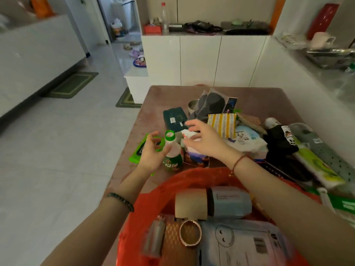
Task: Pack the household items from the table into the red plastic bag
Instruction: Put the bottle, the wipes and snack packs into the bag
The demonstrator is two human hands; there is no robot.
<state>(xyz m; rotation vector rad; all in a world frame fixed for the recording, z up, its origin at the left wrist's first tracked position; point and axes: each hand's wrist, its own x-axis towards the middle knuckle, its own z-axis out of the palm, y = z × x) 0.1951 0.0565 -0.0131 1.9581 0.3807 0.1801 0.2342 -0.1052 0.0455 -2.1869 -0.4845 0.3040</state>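
Note:
The red plastic bag point(153, 200) lies open at the table's near edge. Inside it are a cardboard tube point(190, 205), a grey-blue roll point(230, 203), a copper-rimmed round tin point(190, 235) and a blue smiley mailer point(244, 244). Just beyond the bag stands a green-capped bottle point(172, 150). My left hand point(151, 152) is beside its neck with the thumb against it and the fingers loosely curled apart. My right hand point(203, 143) hovers with spread fingers over a white-and-red packet point(189, 136) and a dark printed box point(196, 158), holding nothing.
The brown table point(153, 104) carries a green wipes pack point(141, 150), a dark green box point(174, 118), a yellow striped pack point(222, 123), black socks point(211, 104), a white wipes pack point(247, 139), a black umbrella point(278, 141) and a grey slipper point(324, 150). White cabinets point(201, 58) stand behind. The floor drops off on the left.

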